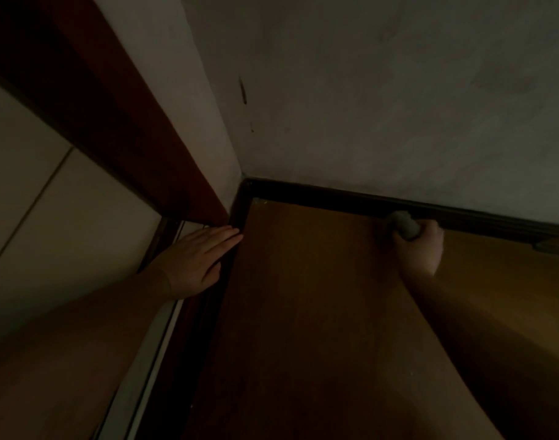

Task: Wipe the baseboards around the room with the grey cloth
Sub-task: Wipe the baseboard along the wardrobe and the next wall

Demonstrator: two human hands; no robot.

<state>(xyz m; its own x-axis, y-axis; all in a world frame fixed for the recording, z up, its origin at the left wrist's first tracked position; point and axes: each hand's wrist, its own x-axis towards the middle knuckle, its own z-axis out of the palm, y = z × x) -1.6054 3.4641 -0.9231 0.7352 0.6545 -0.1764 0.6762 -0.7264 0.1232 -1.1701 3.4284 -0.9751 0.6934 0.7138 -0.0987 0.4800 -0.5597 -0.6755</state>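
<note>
Dim corner of a room, seen from above: pale walls [383, 106] fill the upper frame and meet at centre, with a brown wood floor [319, 296] below and a dark baseboard [319, 193] running from the corner toward the right edge. Right hand [419, 246], right of centre, has its fingers curled round a bunched grey cloth [403, 225], which is pressed against the baseboard partway along this run. Left hand [202, 262], left of centre, lies flat with fingers straight and together, holding nothing, resting at the foot of the red-brown door frame [164, 154] beside a short baseboard section [237, 217] that drops from the corner. Likely risks, judged from this pose: the balled cloth offers a small contact patch, so the top ledge or the corner itself may be skipped; low light hides remaining dust; a small object [554, 244] at the right edge, too dark to identify, may snag the cloth; weight on the bracing hand may slip on the threshold [164, 328]
</note>
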